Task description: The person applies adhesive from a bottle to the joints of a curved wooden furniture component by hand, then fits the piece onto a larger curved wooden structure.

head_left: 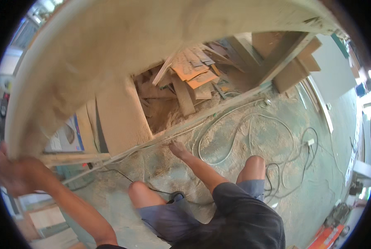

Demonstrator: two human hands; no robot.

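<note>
A large pale, dusty sheet-like thing [152,31] arches across the top and down the left side; I cannot tell whether it is cloth or board. At its lower left end is my left hand [19,172], blurred by motion, with the fingers closed on its edge. My right hand [179,149] reaches low, beside a long thin rail [171,130] along the dusty floor. Its fingers look curled, and what they hold, if anything, does not show. Past the rail, orange-faced wood offcuts [194,68] lie heaped in a sawdust-filled opening.
Sawdust and a looping pale cable [235,137] lie on the greenish floor [318,174]. A dusty board [121,114] stands left of the opening. Dark cords [272,178] run by my right knee. Boards and a cardboard piece [287,76] lean at the right; an orange item [329,236] sits lower right.
</note>
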